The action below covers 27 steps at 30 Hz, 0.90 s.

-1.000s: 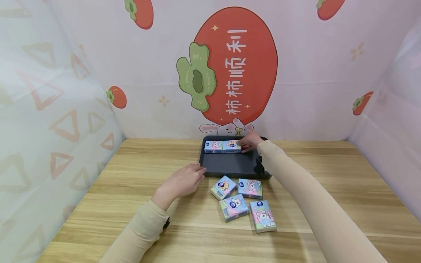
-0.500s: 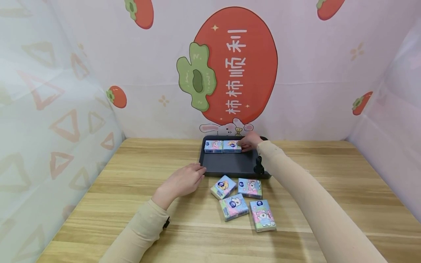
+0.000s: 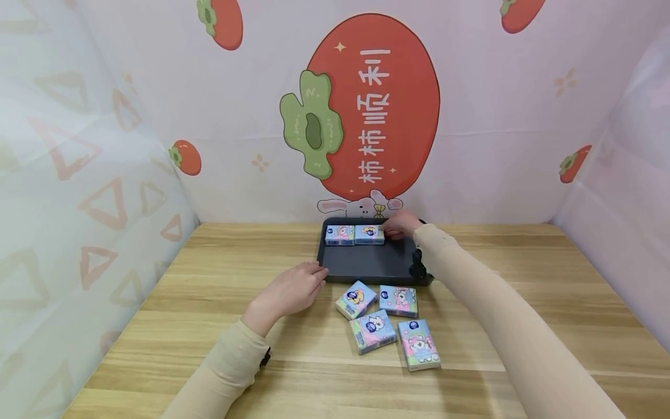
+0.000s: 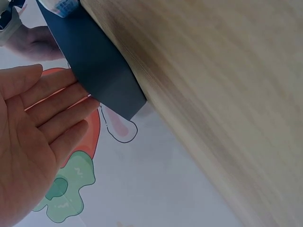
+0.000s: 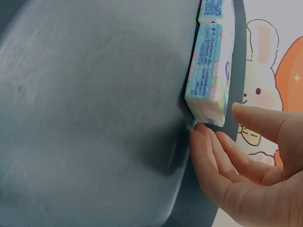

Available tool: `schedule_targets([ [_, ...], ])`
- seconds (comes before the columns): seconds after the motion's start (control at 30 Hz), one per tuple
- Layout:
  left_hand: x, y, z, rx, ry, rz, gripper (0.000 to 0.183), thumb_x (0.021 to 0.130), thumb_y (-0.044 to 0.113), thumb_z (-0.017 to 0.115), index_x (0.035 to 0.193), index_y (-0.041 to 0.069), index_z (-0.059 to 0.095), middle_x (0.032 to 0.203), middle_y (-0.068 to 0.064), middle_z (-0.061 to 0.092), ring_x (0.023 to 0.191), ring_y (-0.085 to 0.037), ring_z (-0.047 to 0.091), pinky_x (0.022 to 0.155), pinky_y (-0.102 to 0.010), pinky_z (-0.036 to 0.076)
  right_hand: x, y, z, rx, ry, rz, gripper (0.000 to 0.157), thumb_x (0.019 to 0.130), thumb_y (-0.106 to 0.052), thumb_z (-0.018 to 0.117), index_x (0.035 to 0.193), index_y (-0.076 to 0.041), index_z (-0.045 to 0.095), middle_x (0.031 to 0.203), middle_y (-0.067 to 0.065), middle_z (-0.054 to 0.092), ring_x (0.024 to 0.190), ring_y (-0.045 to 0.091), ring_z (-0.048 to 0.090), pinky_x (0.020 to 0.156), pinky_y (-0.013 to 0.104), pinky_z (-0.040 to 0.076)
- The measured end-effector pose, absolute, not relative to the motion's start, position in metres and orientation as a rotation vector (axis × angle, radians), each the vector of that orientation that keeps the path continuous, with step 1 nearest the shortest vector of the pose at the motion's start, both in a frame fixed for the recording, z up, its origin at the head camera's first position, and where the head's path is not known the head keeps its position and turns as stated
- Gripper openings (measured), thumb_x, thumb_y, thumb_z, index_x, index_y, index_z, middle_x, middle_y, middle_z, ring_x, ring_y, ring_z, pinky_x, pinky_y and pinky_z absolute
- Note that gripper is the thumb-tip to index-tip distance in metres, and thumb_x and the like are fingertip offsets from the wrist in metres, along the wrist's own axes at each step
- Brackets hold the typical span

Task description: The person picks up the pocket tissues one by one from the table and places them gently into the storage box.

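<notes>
Two small pastel tissue packs stand end to end along the far side of the dark grey tray (image 3: 366, 263): a left pack (image 3: 339, 235) and a right pack (image 3: 369, 235). Just beyond the right pack's end is my right hand (image 3: 402, 224); the right wrist view shows its fingers (image 5: 202, 156) bent loosely, thumb apart, and a small gap to the pack (image 5: 206, 66). My left hand (image 3: 288, 290) lies at the tray's near left corner. In the left wrist view its straight fingers (image 4: 64, 101) touch the tray wall (image 4: 106, 71).
Several more tissue packs lie loose on the wooden table (image 3: 235, 250) in front of the tray, among them a tilted one (image 3: 356, 299) and a nearest one (image 3: 419, 345). A printed cloth backdrop (image 3: 251, 105) rises behind the table.
My right hand has let go of the right pack in the tray and shifted slightly to the right. The left hand and the packs stay in place.
</notes>
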<state>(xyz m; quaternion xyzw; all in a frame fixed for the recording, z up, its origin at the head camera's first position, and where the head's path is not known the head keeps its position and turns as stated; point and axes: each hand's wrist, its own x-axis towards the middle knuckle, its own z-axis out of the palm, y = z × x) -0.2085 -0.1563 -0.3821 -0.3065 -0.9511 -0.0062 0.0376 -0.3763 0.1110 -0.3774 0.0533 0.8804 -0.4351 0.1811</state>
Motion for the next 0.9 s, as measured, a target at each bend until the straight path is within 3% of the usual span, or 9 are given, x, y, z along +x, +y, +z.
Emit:
schedule_targets([
  [0.17,-0.208,-0.156,-0.382,-0.939,-2.919,-0.009,0.035,0.099,0.019,0.047,0.124,0.0,0.061,0.127,-0.016,0.06,0.122,-0.03,0.055,0.105,-0.04,0.045,-0.367,0.118,-0.369,0.112,2.529,-1.234,0.04,0.09,-0.019,0.063,0.123,0.003,0.055,0.118,0.02,0.063,0.103,0.033,0.064,0.091,0.04,0.055],
  [0.37,-0.208,-0.155,-0.383,-0.931,-2.927,-0.034,0.036,0.098,0.02,0.048,0.125,-0.001,0.061,0.127,-0.017,0.06,0.122,-0.031,0.054,0.105,-0.04,0.044,-0.353,0.128,-0.361,-0.047,2.654,-1.124,0.031,0.093,-0.019,0.06,0.114,0.004,0.063,0.112,0.021,0.066,0.1,0.034,0.065,0.087,0.041,0.057],
  [0.9,-0.208,-0.155,-0.383,-0.916,-2.939,-0.06,0.035,0.098,0.019,0.048,0.124,-0.001,0.061,0.126,-0.017,0.06,0.121,-0.031,0.055,0.104,-0.042,0.046,-0.316,0.154,-0.337,-0.189,2.792,-1.019,0.028,0.094,-0.021,0.058,0.11,0.0,0.065,0.107,0.019,0.066,0.095,0.031,0.067,0.074,0.033,0.059],
])
